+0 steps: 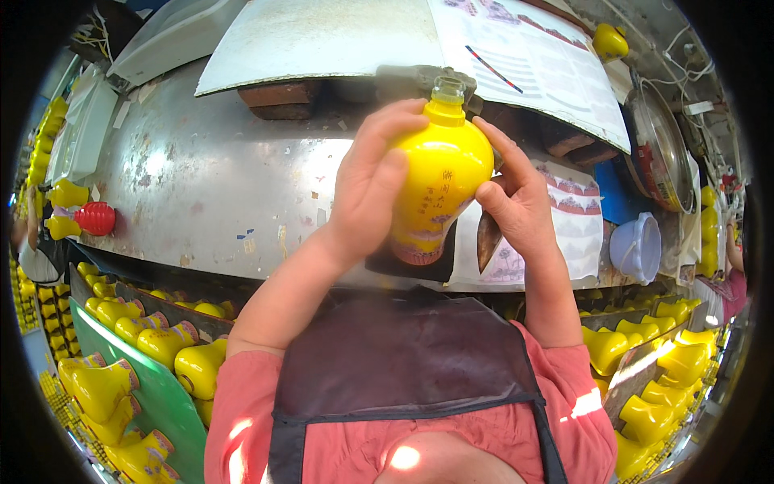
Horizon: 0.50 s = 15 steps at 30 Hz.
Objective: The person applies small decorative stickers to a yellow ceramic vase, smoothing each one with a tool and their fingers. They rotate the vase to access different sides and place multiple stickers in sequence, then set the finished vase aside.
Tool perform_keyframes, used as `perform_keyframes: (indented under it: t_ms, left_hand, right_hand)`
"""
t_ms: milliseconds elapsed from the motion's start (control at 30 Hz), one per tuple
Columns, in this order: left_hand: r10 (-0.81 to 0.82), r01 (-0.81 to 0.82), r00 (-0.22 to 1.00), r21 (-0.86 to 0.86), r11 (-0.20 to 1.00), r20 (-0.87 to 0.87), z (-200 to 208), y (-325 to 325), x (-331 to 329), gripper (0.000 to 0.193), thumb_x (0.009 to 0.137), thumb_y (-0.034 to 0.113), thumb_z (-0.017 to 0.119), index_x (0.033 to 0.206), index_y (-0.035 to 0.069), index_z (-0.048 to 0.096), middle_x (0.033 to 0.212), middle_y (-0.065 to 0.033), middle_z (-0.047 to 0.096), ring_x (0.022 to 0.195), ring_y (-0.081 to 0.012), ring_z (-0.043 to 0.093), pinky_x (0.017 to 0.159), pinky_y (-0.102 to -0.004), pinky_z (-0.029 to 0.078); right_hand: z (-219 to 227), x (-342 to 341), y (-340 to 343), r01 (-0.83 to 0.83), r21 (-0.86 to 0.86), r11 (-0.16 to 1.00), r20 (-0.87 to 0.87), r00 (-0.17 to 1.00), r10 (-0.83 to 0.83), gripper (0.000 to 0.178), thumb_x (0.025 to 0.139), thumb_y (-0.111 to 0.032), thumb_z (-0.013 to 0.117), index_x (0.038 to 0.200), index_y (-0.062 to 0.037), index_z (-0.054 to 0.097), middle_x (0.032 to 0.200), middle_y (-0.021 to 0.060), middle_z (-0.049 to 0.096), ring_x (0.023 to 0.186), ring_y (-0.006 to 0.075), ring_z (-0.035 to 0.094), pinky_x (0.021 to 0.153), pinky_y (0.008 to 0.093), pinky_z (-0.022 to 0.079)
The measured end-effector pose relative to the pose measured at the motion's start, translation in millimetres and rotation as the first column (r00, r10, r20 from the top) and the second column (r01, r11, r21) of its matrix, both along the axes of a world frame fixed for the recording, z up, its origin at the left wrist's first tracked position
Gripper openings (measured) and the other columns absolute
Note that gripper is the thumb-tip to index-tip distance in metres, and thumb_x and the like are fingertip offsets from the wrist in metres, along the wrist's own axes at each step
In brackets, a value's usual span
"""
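Observation:
A glossy yellow glass bottle (pixel 445 165) with a clear threaded neck, dark lettering and a patterned band near its base is between my two hands. My left hand (pixel 375 169) is closed around its left side, fingers reaching over the shoulder. On the other side, my right hand (pixel 520 198) presses its index finger and thumb near the bottle's shoulder. A brown, pointed, blade-shaped tool (pixel 487 240) juts out below the right thumb; its upper part is mostly hidden by that hand. The bottle's base is over a black pad (pixel 446 260) at the table's near edge.
Printed decal sheets (pixel 568 230) lie right of the bottle, beside a lilac bucket (pixel 637 248). Beyond, a white board (pixel 322 40) rests on bricks (pixel 278 98) over the metal table (pixel 201 185). A red ribbed object (pixel 95 218) sits far left. Yellow bottles (pixel 165 343) fill racks on both sides.

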<state>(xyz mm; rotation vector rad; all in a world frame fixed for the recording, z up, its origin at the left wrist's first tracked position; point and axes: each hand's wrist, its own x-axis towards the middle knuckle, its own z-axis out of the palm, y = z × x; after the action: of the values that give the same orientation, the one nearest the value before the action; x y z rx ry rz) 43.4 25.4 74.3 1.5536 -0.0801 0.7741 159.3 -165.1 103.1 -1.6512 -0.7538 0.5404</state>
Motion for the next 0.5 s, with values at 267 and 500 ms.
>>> perform_keyframes:
  t_ms: [267, 500]
  left_hand:
    - [0.198, -0.202, 0.979, 0.2, 0.959, 0.043, 1, -6, 7, 0.057, 0.084, 0.025, 0.079, 0.132, 0.004, 0.054, 0.133, -0.0192, 0.058, 0.122, -0.0335, 0.059, 0.105, -0.0425, 0.047]
    - [0.145, -0.154, 0.973, -0.038, 0.987, -0.178, -11, 1, 30, 0.031, 0.104, 0.019, 0.054, 0.13, 0.003, 0.055, 0.13, -0.0085, 0.059, 0.114, -0.0154, 0.058, 0.102, -0.031, 0.048]
  right_hand:
    - [8, 0, 9, 0.03, -0.004, 1.0, 0.03, 0.999, -0.03, 0.067, 0.087, -0.016, 0.075, 0.151, -0.0085, 0.055, 0.073, -0.0018, 0.066, 0.056, 0.0002, 0.053, 0.055, 0.0191, 0.043]
    - [-8, 17, 22, 0.137, -0.007, 0.991, 0.149, 0.98, -0.134, 0.059, 0.083, -0.024, 0.079, 0.136, -0.0025, 0.068, 0.09, 0.0016, 0.073, 0.059, 0.0014, 0.051, 0.053, 0.0217, 0.043]
